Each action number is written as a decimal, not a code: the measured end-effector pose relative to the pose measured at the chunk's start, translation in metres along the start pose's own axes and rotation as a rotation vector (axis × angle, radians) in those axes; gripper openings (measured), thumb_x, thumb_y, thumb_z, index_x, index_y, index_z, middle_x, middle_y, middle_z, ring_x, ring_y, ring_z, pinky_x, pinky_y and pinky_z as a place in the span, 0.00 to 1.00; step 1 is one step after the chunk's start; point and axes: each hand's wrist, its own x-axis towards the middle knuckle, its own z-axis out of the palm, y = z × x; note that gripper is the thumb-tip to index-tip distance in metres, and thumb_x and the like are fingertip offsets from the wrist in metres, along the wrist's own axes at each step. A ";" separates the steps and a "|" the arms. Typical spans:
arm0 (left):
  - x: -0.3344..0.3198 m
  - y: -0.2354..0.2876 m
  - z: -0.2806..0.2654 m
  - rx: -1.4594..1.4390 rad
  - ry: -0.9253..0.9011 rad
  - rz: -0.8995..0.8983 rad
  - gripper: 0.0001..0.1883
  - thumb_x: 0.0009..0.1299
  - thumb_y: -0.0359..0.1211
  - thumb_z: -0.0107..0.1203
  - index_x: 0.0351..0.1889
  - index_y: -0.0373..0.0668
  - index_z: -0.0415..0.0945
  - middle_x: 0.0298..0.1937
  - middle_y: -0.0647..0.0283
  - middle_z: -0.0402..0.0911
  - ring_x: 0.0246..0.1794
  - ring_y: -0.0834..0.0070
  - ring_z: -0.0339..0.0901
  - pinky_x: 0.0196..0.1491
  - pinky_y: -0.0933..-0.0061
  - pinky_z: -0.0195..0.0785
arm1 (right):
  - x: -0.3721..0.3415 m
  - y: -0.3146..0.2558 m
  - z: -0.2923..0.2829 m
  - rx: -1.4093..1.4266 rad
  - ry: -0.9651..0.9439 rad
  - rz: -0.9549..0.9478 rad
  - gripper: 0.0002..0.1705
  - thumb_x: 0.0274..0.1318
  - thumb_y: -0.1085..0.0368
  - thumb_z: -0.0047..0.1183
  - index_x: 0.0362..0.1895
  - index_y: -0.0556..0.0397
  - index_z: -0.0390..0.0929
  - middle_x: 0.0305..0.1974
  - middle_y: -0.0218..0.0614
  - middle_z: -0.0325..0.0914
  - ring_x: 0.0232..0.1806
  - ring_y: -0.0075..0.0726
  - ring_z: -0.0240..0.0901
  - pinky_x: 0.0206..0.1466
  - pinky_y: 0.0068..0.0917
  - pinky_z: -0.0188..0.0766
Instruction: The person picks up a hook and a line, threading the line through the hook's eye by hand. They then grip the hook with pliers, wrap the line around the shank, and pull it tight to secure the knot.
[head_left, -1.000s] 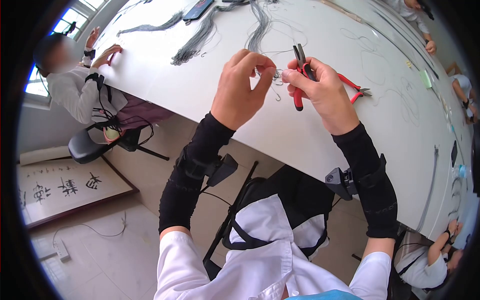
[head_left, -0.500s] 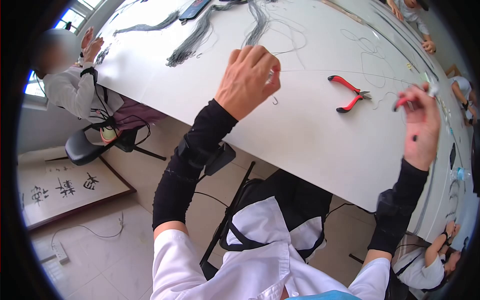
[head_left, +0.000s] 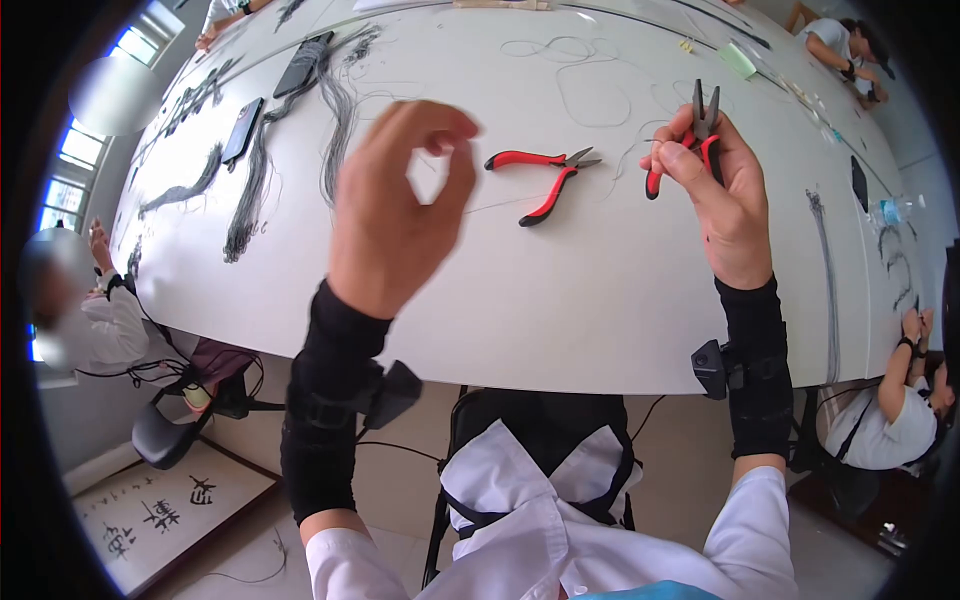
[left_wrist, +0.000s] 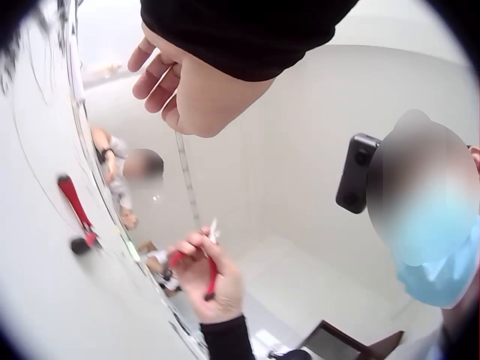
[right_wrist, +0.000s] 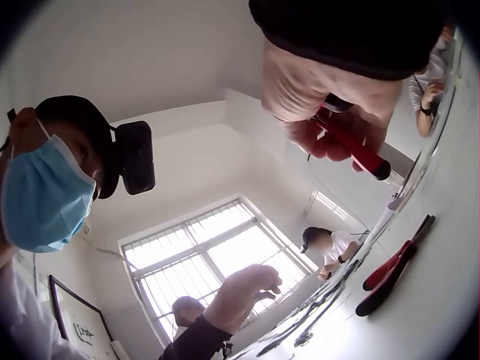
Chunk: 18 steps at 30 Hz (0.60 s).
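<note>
In the head view my right hand grips red-handled pliers, their slim jaws pointing up and spread slightly apart. A thin line comes out at its thumb and fingertips. My left hand is raised over the left part of the table, blurred, with thumb and index finger bent toward each other; I cannot tell whether they pinch something. Between the hands, a second pair of red-handled pliers lies spread on the table. The right wrist view shows a handle of the held pliers below the fingers.
Bundles of grey line and two phones lie on the white table to the left. Loose loops of line spread at the back. A bottle stands at right. Other people sit around the table.
My hands, close together at a hook a second ago, have parted. The right hand swung far right, then came partly back with its pliers. The head view has turned; the hook no longer shows.
</note>
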 end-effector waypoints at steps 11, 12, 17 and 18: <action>0.023 0.021 0.095 -0.268 -0.064 0.127 0.09 0.60 0.22 0.63 0.38 0.36 0.80 0.37 0.59 0.83 0.38 0.67 0.82 0.45 0.71 0.75 | -0.011 0.021 0.003 -0.011 0.014 0.067 0.11 0.63 0.64 0.61 0.46 0.53 0.75 0.33 0.26 0.76 0.33 0.18 0.71 0.39 0.19 0.69; 0.022 0.020 0.095 -0.251 -0.057 0.136 0.09 0.59 0.22 0.64 0.38 0.36 0.80 0.37 0.59 0.84 0.37 0.68 0.83 0.43 0.71 0.75 | -0.011 0.022 0.002 -0.024 0.014 0.071 0.12 0.63 0.64 0.61 0.46 0.53 0.76 0.33 0.26 0.76 0.32 0.18 0.71 0.39 0.19 0.69; 0.019 0.014 0.096 -0.149 -0.035 0.224 0.09 0.58 0.20 0.66 0.36 0.37 0.81 0.36 0.60 0.84 0.35 0.70 0.84 0.40 0.74 0.77 | -0.012 0.021 0.004 -0.015 0.031 0.106 0.12 0.62 0.62 0.61 0.45 0.53 0.76 0.31 0.26 0.76 0.31 0.19 0.71 0.39 0.19 0.69; 0.019 0.013 0.097 -0.149 -0.021 0.237 0.09 0.58 0.20 0.66 0.36 0.37 0.81 0.35 0.60 0.84 0.34 0.70 0.84 0.40 0.74 0.77 | -0.012 0.021 0.004 -0.016 0.032 0.113 0.12 0.62 0.62 0.60 0.45 0.53 0.76 0.31 0.26 0.76 0.31 0.19 0.71 0.38 0.19 0.70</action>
